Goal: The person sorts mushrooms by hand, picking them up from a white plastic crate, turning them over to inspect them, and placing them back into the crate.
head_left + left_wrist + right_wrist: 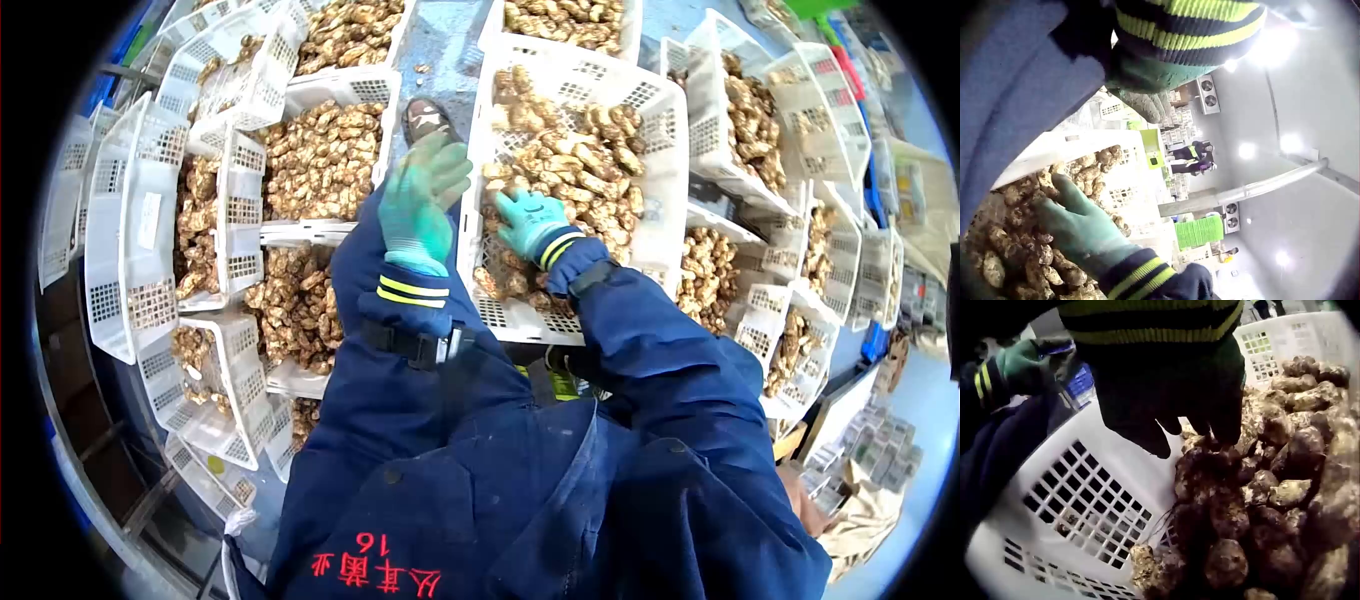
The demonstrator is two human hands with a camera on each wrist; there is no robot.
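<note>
In the head view, a white perforated crate (650, 230) holds a heap of knobby brown-and-cream pieces (590, 165). The gloved right hand (533, 222) reaches into its left half. Seen from the right wrist, that hand (1172, 387) points its fingers down at the pieces (1291, 456), with no piece visibly gripped; its fingertips are dark against them. The gloved left hand (425, 200) is raised beside the crate's left edge, fingers extended and nothing in it. The left wrist view has the left hand (1160, 75) at the top and the right hand (1082, 222) over the heap.
More white crates of similar pieces stand to the left (325, 165) and right (750, 125), some tilted or stacked. A shoe (425, 115) shows on the blue floor (440, 50) between crates. Farther off are people (1194, 156), a green stack (1200, 232) and wall fans.
</note>
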